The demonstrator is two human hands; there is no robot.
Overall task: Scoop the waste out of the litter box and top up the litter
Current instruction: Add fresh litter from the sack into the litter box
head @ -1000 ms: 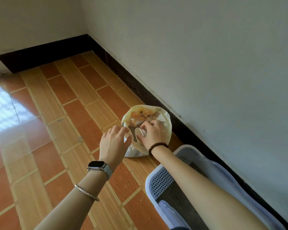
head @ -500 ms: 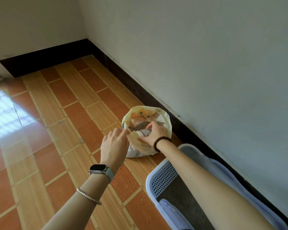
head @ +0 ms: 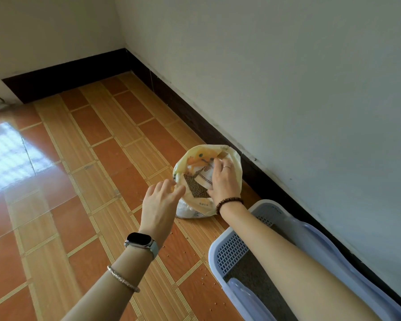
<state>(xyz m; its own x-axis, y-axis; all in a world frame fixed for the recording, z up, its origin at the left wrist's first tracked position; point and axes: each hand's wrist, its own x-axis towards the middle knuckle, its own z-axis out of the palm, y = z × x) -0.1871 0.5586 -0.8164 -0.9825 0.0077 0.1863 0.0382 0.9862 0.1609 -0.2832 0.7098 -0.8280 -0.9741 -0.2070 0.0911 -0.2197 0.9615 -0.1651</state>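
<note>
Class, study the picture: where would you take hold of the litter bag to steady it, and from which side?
Pinch the bag by its rim, at the near-left edge, coming from the left. It stands upright, mouth open; the right hand, holding a cup, fills the right side, and the open left hand hovers by that edge.
</note>
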